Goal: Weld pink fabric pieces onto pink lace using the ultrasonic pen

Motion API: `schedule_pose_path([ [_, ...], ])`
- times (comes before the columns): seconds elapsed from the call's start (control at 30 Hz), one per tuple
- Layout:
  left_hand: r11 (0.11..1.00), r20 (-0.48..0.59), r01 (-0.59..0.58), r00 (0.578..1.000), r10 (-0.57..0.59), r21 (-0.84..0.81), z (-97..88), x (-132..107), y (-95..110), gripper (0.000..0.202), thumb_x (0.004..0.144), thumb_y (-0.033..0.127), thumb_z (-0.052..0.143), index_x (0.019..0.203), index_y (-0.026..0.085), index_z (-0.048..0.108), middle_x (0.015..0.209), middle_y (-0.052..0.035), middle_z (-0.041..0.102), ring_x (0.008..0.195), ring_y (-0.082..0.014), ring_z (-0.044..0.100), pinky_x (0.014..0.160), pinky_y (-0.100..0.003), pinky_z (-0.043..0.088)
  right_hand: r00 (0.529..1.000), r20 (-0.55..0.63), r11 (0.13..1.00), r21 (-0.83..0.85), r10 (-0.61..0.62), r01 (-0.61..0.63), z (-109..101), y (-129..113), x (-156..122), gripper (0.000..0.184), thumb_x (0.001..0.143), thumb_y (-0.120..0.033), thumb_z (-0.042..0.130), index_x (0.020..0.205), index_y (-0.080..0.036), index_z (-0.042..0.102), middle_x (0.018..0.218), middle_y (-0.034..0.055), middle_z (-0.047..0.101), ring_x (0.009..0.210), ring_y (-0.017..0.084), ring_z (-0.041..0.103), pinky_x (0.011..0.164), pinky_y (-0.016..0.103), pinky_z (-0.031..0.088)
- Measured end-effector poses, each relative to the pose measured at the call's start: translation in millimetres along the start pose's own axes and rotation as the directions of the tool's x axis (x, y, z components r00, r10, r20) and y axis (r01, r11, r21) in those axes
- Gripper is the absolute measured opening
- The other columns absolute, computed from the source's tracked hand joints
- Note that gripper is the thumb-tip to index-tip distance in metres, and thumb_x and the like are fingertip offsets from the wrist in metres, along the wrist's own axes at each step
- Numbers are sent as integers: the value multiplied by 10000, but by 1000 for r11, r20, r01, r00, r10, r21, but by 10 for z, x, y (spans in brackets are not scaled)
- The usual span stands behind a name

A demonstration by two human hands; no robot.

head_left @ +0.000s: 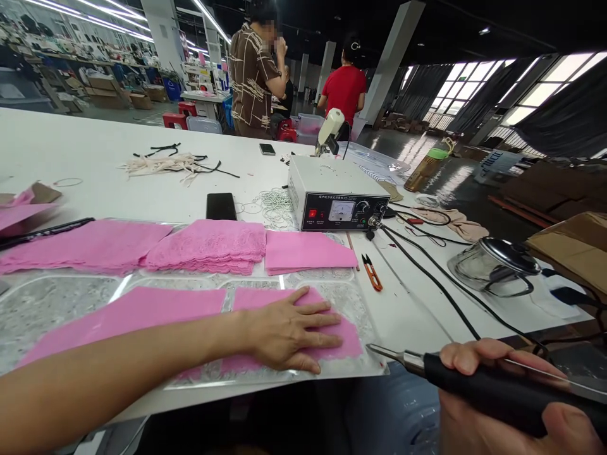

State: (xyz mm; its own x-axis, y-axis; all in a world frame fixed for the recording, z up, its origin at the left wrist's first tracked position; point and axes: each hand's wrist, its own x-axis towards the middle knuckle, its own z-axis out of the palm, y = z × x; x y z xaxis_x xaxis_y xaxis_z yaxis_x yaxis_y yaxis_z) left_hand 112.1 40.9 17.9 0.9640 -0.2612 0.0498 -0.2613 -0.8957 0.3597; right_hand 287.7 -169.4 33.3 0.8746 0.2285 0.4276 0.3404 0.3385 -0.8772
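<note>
My left hand [287, 328] lies flat with fingers spread on a pink fabric piece [341, 332] that rests on a clear plastic sheet [360, 309]. A longer pink piece [142, 313] lies to its left. My right hand [493, 404] grips a black handheld tool [474, 382] with a metal tip [386, 352] pointing left, just off the sheet's right corner. A black cable [427, 275] runs from the tool toward a white control box [339, 199] with dials.
Stacks of pink lace and fabric [208, 243] lie behind the sheet. Orange thread snips [372, 272], a black phone [220, 206], rubber bands [272, 205], a glass lid [496, 265] and strips [165, 164] are on the white table. Two people stand at the far side.
</note>
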Motion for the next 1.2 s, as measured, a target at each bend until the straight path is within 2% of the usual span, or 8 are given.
schedule_pose_path([
  [0.1, 1000, 5, 4, 1000, -4, -3, 11, 0, -2, 542, 1004, 489, 490, 1475, 221, 458, 1579, -119, 352, 1491, -316, 269, 1204, -610, 9, 998, -48, 994, 103, 50, -45, 79, -52, -34, 185, 766, -412, 446, 849, -255, 497, 742, 10, 410, 553, 173, 418, 514, 368, 359],
  [0.33, 1000, -31, -13, 999, 12, -10, 29, -10, -13, 540, 998, 488, 500, 1471, 230, 466, 1567, -122, 373, 1482, -322, 289, 1202, -618, 18, 1000, -15, 997, 83, 8, -6, 150, -106, -47, 224, 765, -443, 456, 849, -237, 480, 730, -1, 409, 528, 152, 410, 493, 349, 369],
  [0.6, 1000, -33, -12, 999, 12, -10, 11, -1, -3, 538, 990, 474, 525, 1462, 219, 479, 1564, -123, 376, 1480, -324, 291, 1202, -619, 23, 999, 42, 992, 126, 20, -25, 156, -96, -46, 198, 762, -428, 499, 832, -244, 521, 725, -4, 428, 537, 153, 423, 508, 337, 366],
  [0.7, 1000, -43, -13, 999, 12, -17, 7, -5, 1, 530, 993, 469, 521, 1468, 238, 472, 1565, -120, 376, 1481, -325, 286, 1202, -618, 26, 998, 50, 994, 99, 31, -36, 161, -98, -45, 202, 762, -434, 496, 825, -242, 508, 724, -2, 419, 533, 154, 425, 508, 344, 367],
  [0.93, 1000, -35, -9, 999, 9, -13, 9, -8, -2, 533, 997, 487, 505, 1466, 236, 473, 1569, -114, 371, 1483, -318, 286, 1206, -608, 24, 997, 69, 999, 39, -24, 21, 181, -134, -31, 188, 778, -432, 479, 807, -247, 481, 675, -13, 430, 496, 148, 425, 481, 329, 366],
  [1.2, 1000, 6, 10, 1000, -10, 14, -4, -3, 11, 540, 1002, 501, 489, 1476, 246, 455, 1586, -94, 345, 1497, -299, 258, 1216, -579, -1, 997, 81, 988, 149, 14, -26, 150, -116, -24, 94, 726, -325, 542, 775, -244, 533, 653, -18, 464, 520, 148, 456, 477, 316, 414],
])
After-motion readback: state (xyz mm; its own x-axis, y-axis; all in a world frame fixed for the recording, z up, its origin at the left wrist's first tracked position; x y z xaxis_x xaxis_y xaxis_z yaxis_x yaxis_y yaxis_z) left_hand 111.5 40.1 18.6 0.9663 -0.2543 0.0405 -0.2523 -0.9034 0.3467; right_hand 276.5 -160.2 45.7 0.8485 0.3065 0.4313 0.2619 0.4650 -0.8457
